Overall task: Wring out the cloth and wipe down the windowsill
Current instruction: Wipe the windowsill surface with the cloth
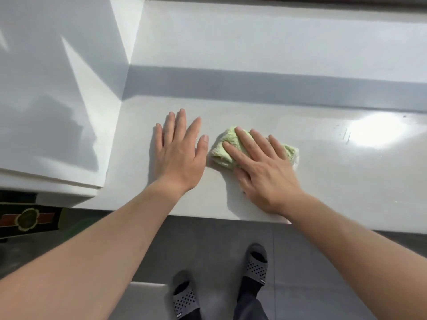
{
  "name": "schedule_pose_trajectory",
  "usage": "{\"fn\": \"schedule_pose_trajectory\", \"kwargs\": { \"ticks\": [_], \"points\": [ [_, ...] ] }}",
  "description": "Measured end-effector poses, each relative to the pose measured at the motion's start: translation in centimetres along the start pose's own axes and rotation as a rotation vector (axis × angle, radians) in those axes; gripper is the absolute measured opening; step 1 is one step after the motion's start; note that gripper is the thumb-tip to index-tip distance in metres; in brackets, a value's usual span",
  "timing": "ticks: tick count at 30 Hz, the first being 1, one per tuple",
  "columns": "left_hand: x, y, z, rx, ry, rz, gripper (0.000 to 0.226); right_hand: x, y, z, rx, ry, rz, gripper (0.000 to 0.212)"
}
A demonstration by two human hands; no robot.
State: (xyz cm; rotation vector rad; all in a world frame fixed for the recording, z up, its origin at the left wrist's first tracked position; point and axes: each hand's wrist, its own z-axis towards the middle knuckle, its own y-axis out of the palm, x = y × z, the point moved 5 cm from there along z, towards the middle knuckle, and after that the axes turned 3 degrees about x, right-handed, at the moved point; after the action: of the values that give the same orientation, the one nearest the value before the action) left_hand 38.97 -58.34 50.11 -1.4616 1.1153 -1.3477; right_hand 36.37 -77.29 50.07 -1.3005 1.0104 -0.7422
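The cloth, a small green terry pad folded into a thick wad, lay on the windowsill a little forward of its middle, near the front edge. Folded that way it gave a compact, firm face, which likely suited pressing dirt off a flat surface better than a loose rag would.

The right hand lay flat on top of it, fingers spread and extended toward eleven o'clock, not curled around it; the palm pressed down rather than gripping, so the cloth was pinned between hand and sill. That hold looked suited to sliding strokes, since weight comes through the whole palm.

At nine o'clock from the cloth, just beside it but not touching, the left hand rested open and empty on the bare sill, fingers splayed toward twelve. It probably served as a brace, steadying the person as they leaned in.

Out at three o'clock a bright sheen showed on the sill, either wetness or window glare; I could not tell which. At twelve o'clock a shadowed step rose to a higher ledge. The wall reveal closed off the sill toward nine o'clock. Wringing appeared done, wiping under way.
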Motion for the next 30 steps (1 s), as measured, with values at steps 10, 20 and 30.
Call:
{"fn": "schedule_pose_trajectory", "kwargs": {
  "ticks": [10, 20, 30],
  "points": [
    [0.0, 0.5, 0.4, -0.056, -0.034, 0.164, 0.066, 2.2, -0.4, 5.5, 0.022, 0.047, 0.004, 0.053],
    [0.0, 0.4, 0.4, -0.062, -0.055, 0.205, 0.067, 5.6, -1.6, 11.9, 0.040, 0.227, 0.060, 0.056],
    [1.8, -1.2, 5.4, 0.085, -0.075, -0.078, 0.052, 13.3, -3.1, 19.6, -0.029, 0.429, 0.017, 0.055]
  ]
}}
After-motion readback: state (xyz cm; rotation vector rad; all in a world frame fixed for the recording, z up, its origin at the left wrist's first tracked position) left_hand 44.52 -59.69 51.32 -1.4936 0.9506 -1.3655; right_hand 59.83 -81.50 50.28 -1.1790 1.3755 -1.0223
